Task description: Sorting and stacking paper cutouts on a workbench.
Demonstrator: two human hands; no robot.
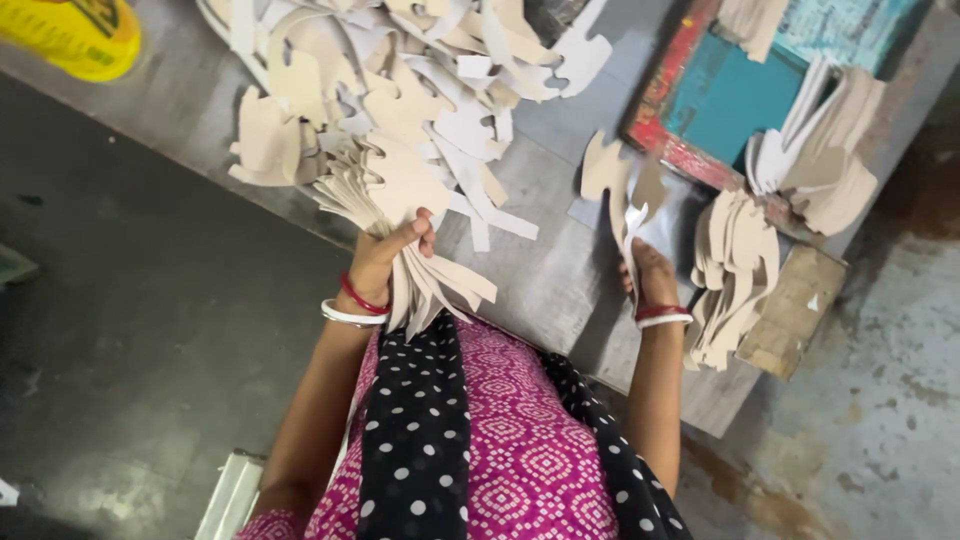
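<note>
A fanned bundle of beige die-cut pieces (415,240) is sitting clenched in the person's left hand (385,262), its long axis running from the loose heap of cut pieces (400,70) above that hand down toward the person's body, where the lower ends are splaying out just past the wrist. The thumb is pressing across the front of the bundle, and red and silver bangles (352,305) are circling the wrist below it.

A single beige cut piece (625,190) is standing upright in the right hand (650,275), pinched at its lower edge, with its notched upper end rising above the fingers. The two hands are working well apart, the bundle lying to the left of the lone piece, with bare grey surface (545,270) between them. The left hand is the nearer one to the heap; the right is the nearer one to a neat stack of matching pieces (735,270) just beside it on the outer side, next to a wooden block (795,310).

Further beyond the right hand, a red-framed teal board (720,95) is carrying another stack of pieces (825,150). A yellow container (75,35) is resting far beyond the left hand.
</note>
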